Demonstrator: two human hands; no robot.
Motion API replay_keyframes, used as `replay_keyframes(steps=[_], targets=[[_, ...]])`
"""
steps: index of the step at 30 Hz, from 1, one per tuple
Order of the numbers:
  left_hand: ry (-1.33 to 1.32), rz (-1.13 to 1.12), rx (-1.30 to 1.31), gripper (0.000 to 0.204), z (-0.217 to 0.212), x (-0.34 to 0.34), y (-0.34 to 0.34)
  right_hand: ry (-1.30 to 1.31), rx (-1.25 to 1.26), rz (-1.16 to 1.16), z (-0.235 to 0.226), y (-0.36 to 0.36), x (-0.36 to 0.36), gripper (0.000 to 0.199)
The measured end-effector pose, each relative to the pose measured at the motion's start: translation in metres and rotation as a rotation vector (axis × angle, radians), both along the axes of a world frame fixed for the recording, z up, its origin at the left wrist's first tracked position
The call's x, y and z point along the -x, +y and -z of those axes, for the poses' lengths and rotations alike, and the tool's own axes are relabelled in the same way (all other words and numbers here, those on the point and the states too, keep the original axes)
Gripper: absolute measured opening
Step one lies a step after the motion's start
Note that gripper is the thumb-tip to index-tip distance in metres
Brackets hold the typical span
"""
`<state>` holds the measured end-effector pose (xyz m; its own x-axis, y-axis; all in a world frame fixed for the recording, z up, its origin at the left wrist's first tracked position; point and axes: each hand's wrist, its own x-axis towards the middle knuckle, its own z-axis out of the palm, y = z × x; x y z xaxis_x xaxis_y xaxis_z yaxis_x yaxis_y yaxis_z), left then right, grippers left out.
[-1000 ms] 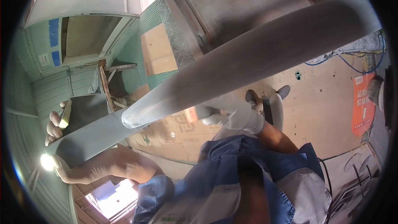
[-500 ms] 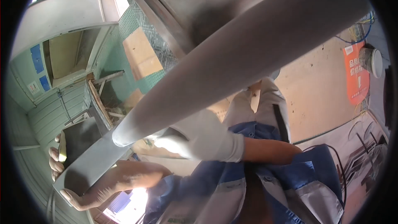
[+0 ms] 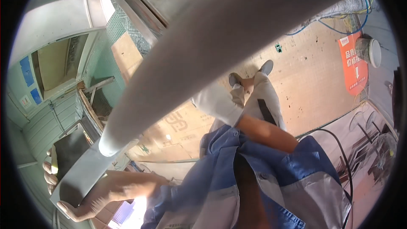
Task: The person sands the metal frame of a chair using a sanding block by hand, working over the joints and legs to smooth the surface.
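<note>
One long, smooth grey piece (image 3: pixel 203 59) goes slanting across the view, from the top right down to the left, over the brown floor (image 3: pixel 313 85). The bare left hand (image 3: pixel 87 209) grips a flat grey part (image 3: pixel 87 171) next to the long piece's round lower tip, thumb on one side and fingers on the other. The right hand (image 3: pixel 218 104) wears a white glove. The long piece partly hides it, so its grip cannot be told. A white bucket (image 3: pixel 369 53) is beside a red sign (image 3: pixel 354 74).
</note>
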<state>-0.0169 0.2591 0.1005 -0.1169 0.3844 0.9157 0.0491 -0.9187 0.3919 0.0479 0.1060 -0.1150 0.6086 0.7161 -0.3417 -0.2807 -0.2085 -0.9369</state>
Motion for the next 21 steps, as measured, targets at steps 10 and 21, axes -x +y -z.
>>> replay_keyframes(steps=[10,21], targets=[[0.099,0.15,0.015,0.048,-0.009,0.001,0.01,-0.221,0.061,0.142,0.04,0.018,0.019,0.062],[0.16,0.241,0.042,0.047,-0.015,0.012,0.027,-0.385,0.321,0.052,0.068,0.039,0.023,0.055]])
